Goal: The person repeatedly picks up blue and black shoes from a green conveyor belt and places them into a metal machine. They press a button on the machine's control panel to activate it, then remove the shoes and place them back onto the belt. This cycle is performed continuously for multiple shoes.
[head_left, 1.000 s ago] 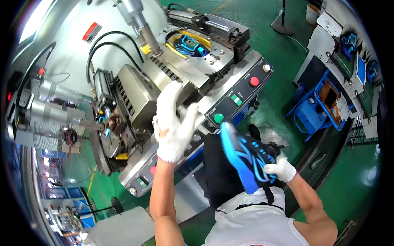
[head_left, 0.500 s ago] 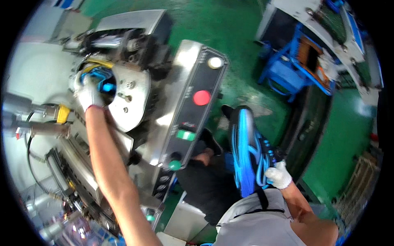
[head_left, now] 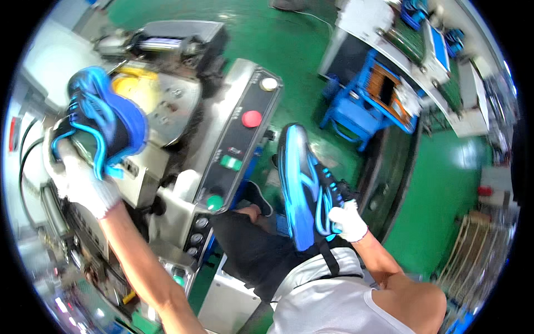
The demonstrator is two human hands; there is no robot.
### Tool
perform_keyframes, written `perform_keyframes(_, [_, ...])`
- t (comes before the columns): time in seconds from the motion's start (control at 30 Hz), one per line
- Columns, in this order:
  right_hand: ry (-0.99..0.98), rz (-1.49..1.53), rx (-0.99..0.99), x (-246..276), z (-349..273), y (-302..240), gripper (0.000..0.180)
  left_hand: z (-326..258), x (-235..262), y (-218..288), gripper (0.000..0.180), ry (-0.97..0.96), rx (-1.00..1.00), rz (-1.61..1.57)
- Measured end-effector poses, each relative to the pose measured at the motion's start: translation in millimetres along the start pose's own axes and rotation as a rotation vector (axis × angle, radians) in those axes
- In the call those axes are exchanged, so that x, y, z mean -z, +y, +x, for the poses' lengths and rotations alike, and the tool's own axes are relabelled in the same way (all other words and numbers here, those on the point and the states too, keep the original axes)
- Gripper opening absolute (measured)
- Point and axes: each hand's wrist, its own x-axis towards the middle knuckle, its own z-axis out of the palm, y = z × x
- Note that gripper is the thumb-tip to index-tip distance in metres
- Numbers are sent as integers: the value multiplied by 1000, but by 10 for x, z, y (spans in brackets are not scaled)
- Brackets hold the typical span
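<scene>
My left hand (head_left: 83,183), in a white glove, grips a black and blue sneaker (head_left: 125,125) by its heel end. That sneaker is tilted, its blue sole facing right, just left of a machine's metal plate (head_left: 181,106). A yellow pad (head_left: 136,92) shows at the plate's left side, partly behind the shoe. Near my waist, my gloved right hand (head_left: 349,221) is closed on the ankle end of a second sneaker (head_left: 303,186). Its toe points away from me, and its light-blue sole side faces left. The fingertips of both hands are partly hidden.
A slanted control panel (head_left: 231,142) with white, red and green buttons runs between the machine and my legs. Beyond, at right, stand a blue cart (head_left: 347,106) and a white conveyor table (head_left: 356,28) with more shoes. A slatted rack (head_left: 467,250) stands far right.
My left hand has come out of the machine's round opening, bringing the sneaker out to the left. The yellow pad shows more. My right hand still holds its sneaker; the whole view has shifted.
</scene>
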Motion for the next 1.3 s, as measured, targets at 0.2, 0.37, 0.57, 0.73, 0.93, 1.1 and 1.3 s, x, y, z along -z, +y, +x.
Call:
perform_keyframes(0.2, [-47, -147, 474, -581, 441, -410, 40, -1300, 1334, 646, 12, -632, -432, 134])
perform_keyframes(0.37, [-140, -612, 592, -2052, 929, -1476, 40, -2585, 2349, 565, 33, -893, 223, 209])
perform_keyframes(0.57, [-561, -946, 643, -4138, 1796, -2109, 48, -3383, 2944, 308, 42, -815, 382, 205])
perform_keyframes(0.73, [-23, -1874, 1030, -5027, 3004, -1628, 73, -3359, 3065, 134, 36, -754, 406, 113])
perform_keyframes(0.93, [-150, -2046, 845, -5142, 3192, -1296, 68, -3317, 3028, 124, 29, -718, 390, 127])
perform_keyframes(1.1, [-240, -2053, 905, -4928, 2680, -1454, 73, -3330, 2930, 53, 29, -773, 376, 77])
perform_keyframes(1.3, [-635, -1198, 1482, -3544, 1085, -278, 67, -3406, 3006, 182, 23, -667, 328, 94])
